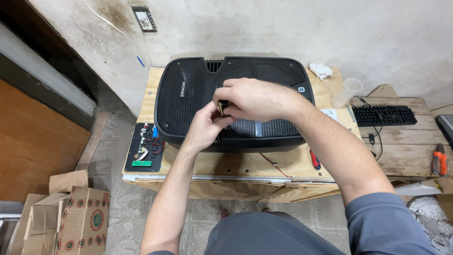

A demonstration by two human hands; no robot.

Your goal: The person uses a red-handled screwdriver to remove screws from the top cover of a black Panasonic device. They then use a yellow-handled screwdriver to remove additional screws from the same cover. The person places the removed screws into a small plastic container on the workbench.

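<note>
Pinching a small dark, yellow-edged part [222, 108] between them, the left hand [204, 128] and the right hand [255, 99] meet with closed fingers over the black mesh grille of a large speaker [188, 94] lying face-up on a wooden workbench [236, 165]. Beside the speaker's left edge rests a black control panel with wires [146, 146], while a red-handled screwdriver [314, 160], a clear plastic cup [347, 92] and a black keyboard [384, 114] sit off to the right.
</note>
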